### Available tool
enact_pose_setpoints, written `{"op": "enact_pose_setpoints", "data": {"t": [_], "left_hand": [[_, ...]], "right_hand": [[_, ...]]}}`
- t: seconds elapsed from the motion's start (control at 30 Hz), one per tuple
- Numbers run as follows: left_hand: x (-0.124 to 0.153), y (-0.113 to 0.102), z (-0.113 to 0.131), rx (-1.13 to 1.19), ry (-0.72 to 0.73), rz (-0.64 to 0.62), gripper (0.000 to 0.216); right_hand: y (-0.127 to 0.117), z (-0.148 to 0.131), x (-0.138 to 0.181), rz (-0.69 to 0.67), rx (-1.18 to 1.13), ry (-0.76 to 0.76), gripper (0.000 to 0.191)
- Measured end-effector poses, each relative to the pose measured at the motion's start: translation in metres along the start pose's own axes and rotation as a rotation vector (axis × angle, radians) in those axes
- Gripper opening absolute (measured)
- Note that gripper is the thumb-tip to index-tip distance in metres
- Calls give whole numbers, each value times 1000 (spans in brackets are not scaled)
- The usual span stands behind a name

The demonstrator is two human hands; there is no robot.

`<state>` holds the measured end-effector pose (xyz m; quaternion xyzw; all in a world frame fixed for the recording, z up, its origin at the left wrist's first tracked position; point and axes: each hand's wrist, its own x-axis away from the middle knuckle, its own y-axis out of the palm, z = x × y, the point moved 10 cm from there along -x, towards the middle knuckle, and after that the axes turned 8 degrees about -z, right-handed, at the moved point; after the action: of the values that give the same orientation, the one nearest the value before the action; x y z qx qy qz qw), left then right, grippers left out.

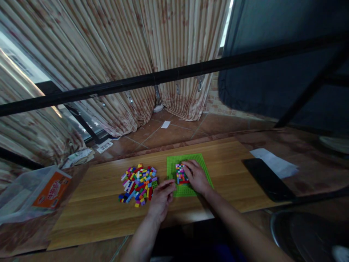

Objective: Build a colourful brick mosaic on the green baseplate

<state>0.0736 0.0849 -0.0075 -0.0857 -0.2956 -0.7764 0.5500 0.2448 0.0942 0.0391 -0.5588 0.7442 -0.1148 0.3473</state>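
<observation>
On the green studded baseplate sits a block of small multicoloured building bricks in tight rows. My right hand rests over the right side of that block, fingers bent together and fingertips touching its upper part. Whatever they grip is hidden beneath them. Just off the plate's lower left edge is my left hand, its thumb and fingers pinched together. A small reddish spot shows at those fingertips, too small to name. To the left spreads a pile of loose building bricks in many colours.
Everything lies on a low wooden board. A black phone-like slab and white paper are on the right. At far left stands a clear plastic box with an orange label. A dark rail crosses before the curtains.
</observation>
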Motion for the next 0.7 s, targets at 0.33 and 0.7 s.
{"op": "enact_pose_setpoints", "data": {"t": [0.33, 0.7], "left_hand": [[-9, -6, -2, 71, 52, -11, 31], [-24, -4, 10, -222, 160, 38, 30]], "right_hand": [[0, 1, 1, -9, 18, 20, 30], [0, 2, 1, -7, 15, 26, 30]]}}
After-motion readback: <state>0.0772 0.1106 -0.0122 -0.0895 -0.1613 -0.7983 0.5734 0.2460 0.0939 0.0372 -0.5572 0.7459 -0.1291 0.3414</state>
